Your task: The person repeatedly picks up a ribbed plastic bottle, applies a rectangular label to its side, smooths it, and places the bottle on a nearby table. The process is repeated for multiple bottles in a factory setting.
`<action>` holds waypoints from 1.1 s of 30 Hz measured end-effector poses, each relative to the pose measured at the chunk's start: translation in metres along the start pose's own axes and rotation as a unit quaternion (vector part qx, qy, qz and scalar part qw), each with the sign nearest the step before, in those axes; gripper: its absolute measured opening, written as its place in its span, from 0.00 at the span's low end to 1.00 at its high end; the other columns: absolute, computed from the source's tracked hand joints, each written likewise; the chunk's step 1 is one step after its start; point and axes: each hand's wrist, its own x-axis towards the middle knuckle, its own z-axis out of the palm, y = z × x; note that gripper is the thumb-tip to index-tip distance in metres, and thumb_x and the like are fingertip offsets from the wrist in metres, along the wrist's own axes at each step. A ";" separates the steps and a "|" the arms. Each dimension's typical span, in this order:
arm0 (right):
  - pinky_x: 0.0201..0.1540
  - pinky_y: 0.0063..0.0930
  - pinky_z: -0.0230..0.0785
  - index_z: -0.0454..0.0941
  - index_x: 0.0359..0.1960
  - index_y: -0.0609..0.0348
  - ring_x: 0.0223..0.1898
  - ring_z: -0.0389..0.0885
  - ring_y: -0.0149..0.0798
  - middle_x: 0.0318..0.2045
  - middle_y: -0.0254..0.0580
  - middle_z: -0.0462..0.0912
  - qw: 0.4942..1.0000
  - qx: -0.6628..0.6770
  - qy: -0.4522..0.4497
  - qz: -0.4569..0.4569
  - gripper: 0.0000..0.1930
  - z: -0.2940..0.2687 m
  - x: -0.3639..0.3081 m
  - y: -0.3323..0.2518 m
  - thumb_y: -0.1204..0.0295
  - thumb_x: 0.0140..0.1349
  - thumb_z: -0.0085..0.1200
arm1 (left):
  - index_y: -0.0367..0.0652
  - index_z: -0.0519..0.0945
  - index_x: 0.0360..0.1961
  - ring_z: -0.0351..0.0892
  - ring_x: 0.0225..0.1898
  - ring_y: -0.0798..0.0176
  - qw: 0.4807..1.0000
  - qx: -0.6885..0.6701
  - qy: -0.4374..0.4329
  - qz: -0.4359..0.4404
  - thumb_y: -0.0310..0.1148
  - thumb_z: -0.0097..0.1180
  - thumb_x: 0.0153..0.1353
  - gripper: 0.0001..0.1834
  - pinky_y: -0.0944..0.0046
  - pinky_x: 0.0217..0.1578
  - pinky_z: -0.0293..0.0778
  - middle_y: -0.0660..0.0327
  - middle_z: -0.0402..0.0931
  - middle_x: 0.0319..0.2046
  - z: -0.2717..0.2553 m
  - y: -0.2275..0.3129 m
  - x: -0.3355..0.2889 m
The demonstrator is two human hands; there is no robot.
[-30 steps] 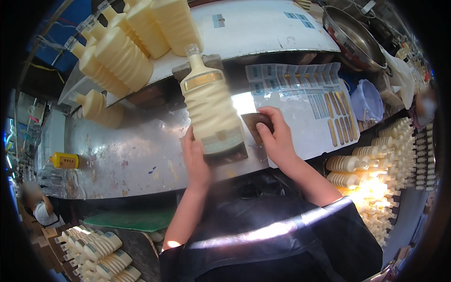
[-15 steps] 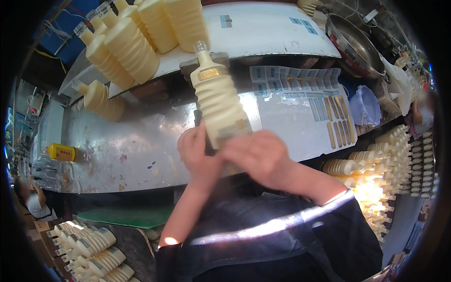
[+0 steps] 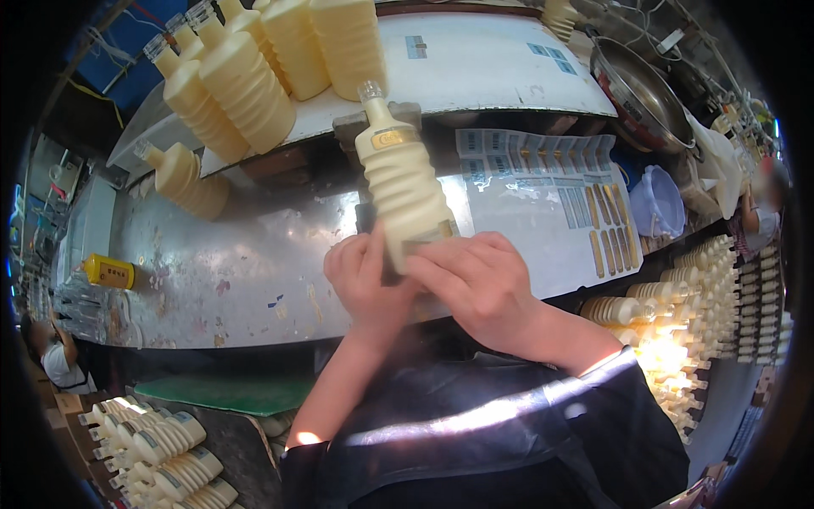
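A cream-coloured bottle [image 3: 405, 182] with a rippled body, a clear neck and a small gold label leans away from me, its neck end by a dark block [image 3: 346, 131] at the shelf edge. My left hand [image 3: 360, 270] is closed round the bottle's lower left side near its base. Across the lower front lies my right hand [image 3: 482, 278], fingers pressed together and bent, covering most of a lower label there. A small dark edge shows under its fingertips; I cannot make out what it is.
Label sheets [image 3: 500, 157] and gold strips [image 3: 612, 212] lie to the right on the metal table [image 3: 237, 288]. Similar bottles [image 3: 246, 93] stand on the raised white shelf [image 3: 475, 59]. At left is a yellow bottle [image 3: 112, 272]; a blue bucket [image 3: 659, 199] hangs at right.
My right hand, blurred by motion earlier, is now sharper and sits slightly further right, its fingers over the lower label. The left hand still grips the bottle. The whole view has shifted slightly.
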 end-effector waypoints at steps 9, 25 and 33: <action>0.33 0.29 0.79 0.75 0.49 0.63 0.31 0.87 0.32 0.33 0.47 0.86 0.921 0.205 0.044 0.329 0.10 0.007 -0.001 0.015 0.78 0.68 0.55 | 0.41 0.82 0.59 0.74 0.48 0.52 0.999 -0.006 -0.044 -0.031 0.41 0.77 0.38 0.42 0.51 0.55 0.65 0.60 0.75 0.42 -0.006 0.002 -0.001; 0.25 0.36 0.72 0.76 0.47 0.57 0.20 0.84 0.46 0.19 0.46 0.81 0.933 0.128 -0.060 0.330 0.10 0.021 -0.023 0.006 0.70 0.67 0.60 | 0.35 0.66 0.67 0.67 0.59 0.50 0.933 -0.154 -0.128 -0.297 0.43 0.65 0.60 0.38 0.50 0.63 0.61 0.49 0.68 0.57 0.000 0.001 -0.005; 0.30 0.43 0.74 0.75 0.46 0.55 0.22 0.83 0.52 0.19 0.47 0.81 0.837 0.206 -0.065 0.503 0.12 0.018 -0.050 0.044 0.64 0.67 0.58 | 0.33 0.62 0.68 0.66 0.64 0.58 0.904 -0.279 -0.075 -0.314 0.44 0.39 0.80 0.27 0.58 0.67 0.60 0.50 0.66 0.62 0.014 -0.015 -0.024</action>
